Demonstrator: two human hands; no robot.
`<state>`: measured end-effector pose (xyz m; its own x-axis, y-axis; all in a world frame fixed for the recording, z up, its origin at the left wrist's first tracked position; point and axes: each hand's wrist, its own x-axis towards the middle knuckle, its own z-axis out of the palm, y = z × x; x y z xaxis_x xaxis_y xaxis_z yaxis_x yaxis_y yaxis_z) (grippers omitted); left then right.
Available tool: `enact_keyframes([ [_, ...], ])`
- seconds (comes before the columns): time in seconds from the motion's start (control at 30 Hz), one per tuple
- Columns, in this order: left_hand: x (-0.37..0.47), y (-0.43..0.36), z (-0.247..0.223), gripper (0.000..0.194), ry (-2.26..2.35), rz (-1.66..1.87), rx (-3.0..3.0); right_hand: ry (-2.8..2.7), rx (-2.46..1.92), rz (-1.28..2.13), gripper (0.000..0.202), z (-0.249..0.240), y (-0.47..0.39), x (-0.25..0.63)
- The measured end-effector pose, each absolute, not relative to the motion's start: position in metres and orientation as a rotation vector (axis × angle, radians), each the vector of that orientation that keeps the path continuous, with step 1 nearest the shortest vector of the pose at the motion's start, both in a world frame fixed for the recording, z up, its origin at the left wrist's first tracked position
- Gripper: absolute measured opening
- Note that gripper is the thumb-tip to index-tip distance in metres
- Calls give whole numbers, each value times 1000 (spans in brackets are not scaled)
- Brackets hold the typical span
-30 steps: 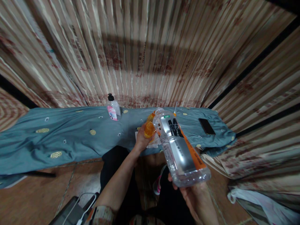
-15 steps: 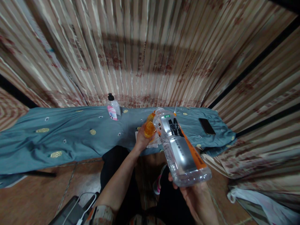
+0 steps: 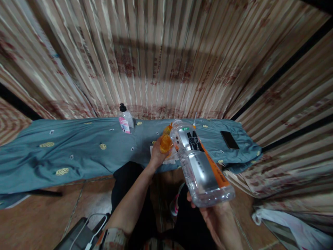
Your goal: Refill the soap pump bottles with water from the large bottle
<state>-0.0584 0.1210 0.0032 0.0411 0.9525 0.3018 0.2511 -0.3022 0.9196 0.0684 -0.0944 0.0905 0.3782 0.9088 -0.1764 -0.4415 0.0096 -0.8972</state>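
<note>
My left hand [image 3: 157,154] is wrapped round a small orange bottle [image 3: 165,143] above the cloth-covered surface. A large clear bottle [image 3: 200,166] with a silver and orange label is tilted, its mouth against or very near the orange bottle's top. My right hand [image 3: 208,211] grips the large bottle at its base, from below. Under the orange bottle lies a white tissue [image 3: 173,158], partly hidden. Behind the large bottle's neck, a thin white nozzle [image 3: 195,119] with a bit of orange below it sticks up.
A clear bottle with a black cap and pink label [image 3: 125,121] stands on the blue patterned cloth [image 3: 85,139], left of centre. A dark phone [image 3: 229,140] lies at the right. Pleated curtains [image 3: 156,52] hang behind. A white cable [image 3: 97,231] is at the lower left.
</note>
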Motion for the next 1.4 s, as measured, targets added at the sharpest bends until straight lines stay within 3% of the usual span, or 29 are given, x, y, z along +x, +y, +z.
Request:
enact_keyframes([
  [0.53,-58,121,3,62,1193,1320,1618,-529,-1130,1108,50,84,-98,71],
  [1.4,-58,120,8,61,1207,1310,1624,-547,-1127,1107,55,84,-98,72],
])
